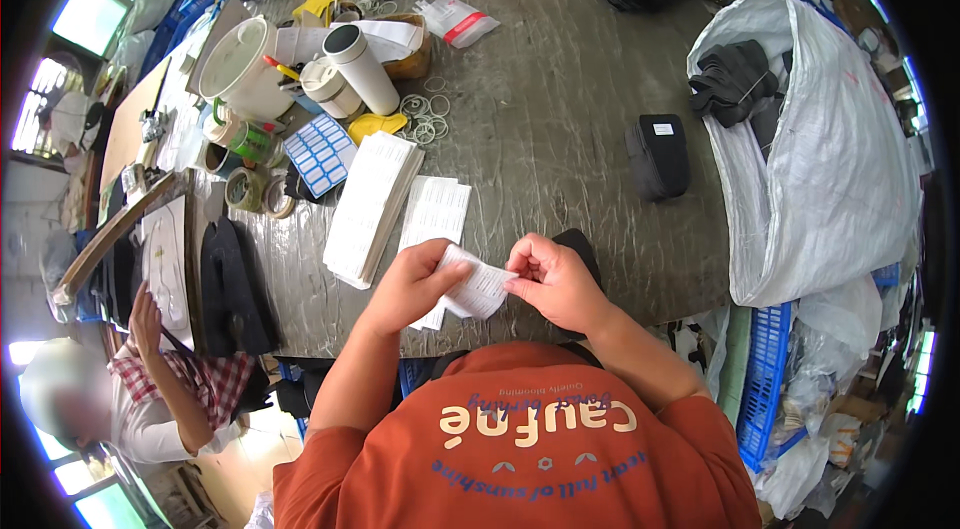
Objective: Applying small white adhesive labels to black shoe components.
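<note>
Separating white printed paper slips [482,291] mid-frame, seemingly — left hand [413,284] clasping, right hand [558,281] pinching their edge — we'd next need delicacy.

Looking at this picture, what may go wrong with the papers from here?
The right hand pinches the edge of the white sheets in the left hand, so one might crease or tear. The white tumbler stands near the paper stack; if knocked, it could perhaps disturb that stack.
</note>
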The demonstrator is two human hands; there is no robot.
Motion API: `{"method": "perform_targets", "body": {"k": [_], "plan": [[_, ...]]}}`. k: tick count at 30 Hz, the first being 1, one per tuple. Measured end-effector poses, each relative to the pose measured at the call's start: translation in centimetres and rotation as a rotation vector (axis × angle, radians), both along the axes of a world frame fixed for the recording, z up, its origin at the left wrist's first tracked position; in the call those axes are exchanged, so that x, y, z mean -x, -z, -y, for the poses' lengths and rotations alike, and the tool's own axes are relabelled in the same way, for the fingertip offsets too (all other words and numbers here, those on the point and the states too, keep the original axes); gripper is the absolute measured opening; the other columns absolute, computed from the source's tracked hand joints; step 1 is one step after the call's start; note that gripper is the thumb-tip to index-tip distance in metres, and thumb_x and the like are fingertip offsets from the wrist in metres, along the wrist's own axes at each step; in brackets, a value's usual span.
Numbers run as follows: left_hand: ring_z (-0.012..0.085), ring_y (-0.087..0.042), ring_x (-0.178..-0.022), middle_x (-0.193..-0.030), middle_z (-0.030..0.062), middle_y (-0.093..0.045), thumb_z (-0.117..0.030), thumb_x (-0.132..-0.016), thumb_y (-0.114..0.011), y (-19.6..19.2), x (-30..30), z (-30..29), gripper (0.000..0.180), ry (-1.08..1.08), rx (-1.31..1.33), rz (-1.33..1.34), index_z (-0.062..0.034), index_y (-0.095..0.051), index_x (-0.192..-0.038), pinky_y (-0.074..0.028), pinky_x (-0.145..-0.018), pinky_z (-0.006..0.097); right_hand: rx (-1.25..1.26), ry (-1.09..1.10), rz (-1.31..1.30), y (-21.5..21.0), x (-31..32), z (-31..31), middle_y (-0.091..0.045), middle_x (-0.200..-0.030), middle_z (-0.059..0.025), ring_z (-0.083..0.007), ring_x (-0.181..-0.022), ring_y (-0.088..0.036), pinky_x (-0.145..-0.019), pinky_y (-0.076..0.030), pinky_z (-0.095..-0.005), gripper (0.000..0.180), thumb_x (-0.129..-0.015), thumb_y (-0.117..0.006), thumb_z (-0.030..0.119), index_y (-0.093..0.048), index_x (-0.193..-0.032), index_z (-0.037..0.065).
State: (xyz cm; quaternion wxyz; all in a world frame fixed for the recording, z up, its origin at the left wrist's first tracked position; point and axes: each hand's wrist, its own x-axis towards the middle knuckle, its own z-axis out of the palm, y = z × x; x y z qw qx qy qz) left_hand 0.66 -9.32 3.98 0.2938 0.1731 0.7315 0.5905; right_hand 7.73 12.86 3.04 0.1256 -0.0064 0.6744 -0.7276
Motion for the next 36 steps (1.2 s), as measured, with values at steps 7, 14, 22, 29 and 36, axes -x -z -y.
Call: {"method": "perform_targets", "body": {"k": [7, 14, 22, 29, 36], "plan": [[0.0031, -0.05, -0.068, -0.073, -0.0034, -0.06, -0.016, -0.088, -0.067, 1.4, -0.3, -3.0, 0.017, 0.183, 0.159, 0.187, 0.0011, -0.066, -0.085, -0.042, -0.057, 0.023, -0.23, 0.008, -0.365, -0.6, -1.3, -0.1, -0.065, -0.083, -0.0074, -0.0191, -0.076, -0.063, -0.069, -0.05, -0.03, 0.018, -0.08, -0.069, -0.002, -0.061, -0.096, 0.003], [0.0041, -0.051, -0.064, -0.073, -0.0017, -0.061, -0.017, -0.09, -0.065, 1.1, -0.8, -3.8, 0.02, 0.02, 0.18, 0.283, 0.0018, -0.067, -0.087, -0.042, -0.055, 0.023, -0.455, 0.164, -0.548, 0.6, -3.3, -0.2, -0.065, -0.083, -0.0092, -0.0212, -0.072, -0.064, -0.063, -0.05, -0.03, 0.018, -0.077, -0.071, -0.006, -0.061, -0.09, 0.002], [0.0045, -0.054, -0.063, -0.072, -0.001, -0.062, -0.015, -0.09, -0.064, 1.8, -1.0, -4.2, 0.017, 0.13, 0.097, 0.44, 0.001, -0.066, -0.085, -0.044, -0.054, 0.022, -0.335, 0.098, -0.465, 0.2, -3.3, -0.4, -0.064, -0.085, -0.0101, -0.0241, -0.074, -0.063, -0.064, -0.051, -0.0318, 0.017, -0.079, -0.07, -0.002, -0.064, -0.094, 0.003], [0.0071, -0.056, -0.062, -0.071, 0.0006, -0.063, -0.013, -0.089, -0.064, 2.0, -1.4, -4.2, 0.015, -0.032, 0.065, 0.502, 0.0014, -0.066, -0.085, -0.046, -0.054, 0.025, -0.443, 0.087, -0.623, 0.3, -4.0, -0.9, -0.061, -0.096, -0.0103, -0.0215, -0.077, -0.062, -0.067, -0.051, -0.03, 0.013, -0.08, -0.067, -0.004, -0.063, -0.089, 0.004], [0.0294, -0.062, -0.092, -0.095, 0.0121, -0.065, -0.015, -0.086, -0.061, 0.2, -3.1, -4.5, 0.017, 0.445, 0.064, -0.599, 0.001, -0.063, -0.081, -0.05, -0.082, 0.04, 0.44, 0.443, -0.188, -0.4, -2.6, -4.4, -0.052, -0.121, -0.0144, -0.0238, -0.11, -0.057, -0.099, -0.045, -0.0399, 0.026, -0.096, -0.053, 0.01, -0.044, -0.12, 0.003]]}}
